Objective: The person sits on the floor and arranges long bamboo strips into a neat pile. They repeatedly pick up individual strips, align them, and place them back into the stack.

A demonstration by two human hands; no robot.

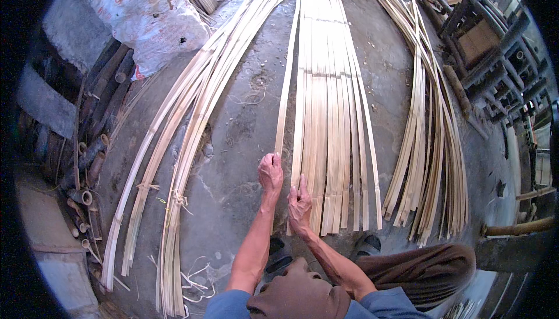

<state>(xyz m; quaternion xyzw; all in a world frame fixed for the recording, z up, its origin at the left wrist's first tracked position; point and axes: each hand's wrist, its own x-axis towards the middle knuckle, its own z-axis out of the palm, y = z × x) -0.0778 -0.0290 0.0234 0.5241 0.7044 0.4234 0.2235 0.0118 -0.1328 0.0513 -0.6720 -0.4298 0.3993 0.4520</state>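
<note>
Long pale bamboo strips (326, 144) lie side by side on the floor before me, running away from my feet. At their left edge my left hand (270, 171) is closed in a pinch on the near end of a single bamboo strip (285, 100), which stands slightly apart from the others. My right hand (300, 207) lies lower and to the right, thumb and fingers around the leftmost strip of the row (297, 138). Part of that strip is hidden under the hand, and its near end shows below it.
Left lies a bundle of bamboo strips (201, 97), tied near its close end; right, another loose bundle (416, 144). Dark bamboo poles (105, 97) and a white sack (148, 16) line the left side. A wooden frame (495, 39) stands far right. Shavings (195, 281) litter the floor.
</note>
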